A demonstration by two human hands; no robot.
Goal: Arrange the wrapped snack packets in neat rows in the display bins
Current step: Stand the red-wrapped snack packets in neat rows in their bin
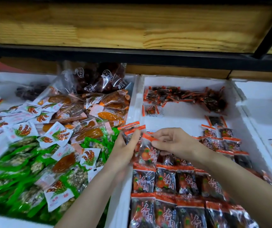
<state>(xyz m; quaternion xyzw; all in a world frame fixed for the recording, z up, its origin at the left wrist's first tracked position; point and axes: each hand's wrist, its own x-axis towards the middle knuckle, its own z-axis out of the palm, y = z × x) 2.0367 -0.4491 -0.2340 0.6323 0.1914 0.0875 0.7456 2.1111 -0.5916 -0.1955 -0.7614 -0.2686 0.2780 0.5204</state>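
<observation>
I see the stack of packets (131,128) standing upright in my left hand (125,145), orange sealed edges uppermost, above the wall between two bins. The left-hand fingers are curled round the stack from its right side.

The single packet (146,152) hangs just right of that stack, touching it or nearly so; I cannot tell which. My right hand (174,143) pinches its orange top edge between thumb and fingertips, the other fingers loosely bent.

Both hands sit over the near-left part of the middle bin (181,112), a white foam tray. Rows of packets (178,181) fill its near half, and a loose heap (186,96) lies along its far wall.

The left bin (3,81) holds mixed packets (49,145) in disorder. A wooden shelf (132,27) spans overhead.
</observation>
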